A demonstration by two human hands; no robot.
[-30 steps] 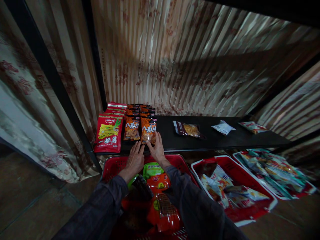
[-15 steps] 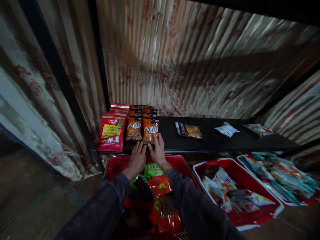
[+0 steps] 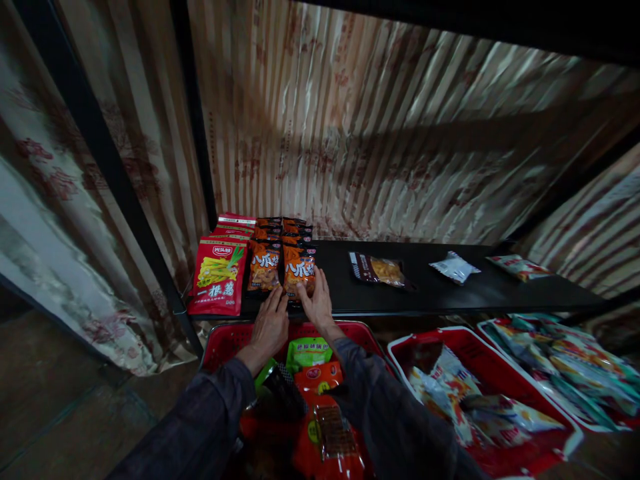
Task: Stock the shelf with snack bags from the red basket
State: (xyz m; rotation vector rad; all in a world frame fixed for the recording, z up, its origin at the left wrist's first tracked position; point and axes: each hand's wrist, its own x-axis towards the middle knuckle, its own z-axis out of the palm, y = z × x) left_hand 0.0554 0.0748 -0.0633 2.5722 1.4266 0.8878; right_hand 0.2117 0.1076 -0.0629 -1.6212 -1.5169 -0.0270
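Observation:
Two columns of orange-and-black snack bags stand on the black shelf [image 3: 340,267], one behind another. At the front of the right column is an orange bag [image 3: 296,267], and my right hand [image 3: 318,300] touches its lower right side, fingers apart. My left hand [image 3: 271,325] has its fingers stretched out at the shelf's front edge, fingertips by the bottom of the left front bag [image 3: 263,265]. Red bags [image 3: 219,277] with yellow sticks pictured stand left of them. Neither hand is wrapped round a bag.
Below my arms a red basket [image 3: 361,331] holds orange and green packets. Two more red baskets with snack bags sit at the right. On the shelf lie a brown packet [image 3: 383,269], a silver one [image 3: 455,267] and another beyond. Black posts flank the left end.
The view has shifted slightly, so shelf and baskets appear a little lower. My right hand's fingers now sit slightly more to the side of the right front bag. The bags look nearly unchanged.

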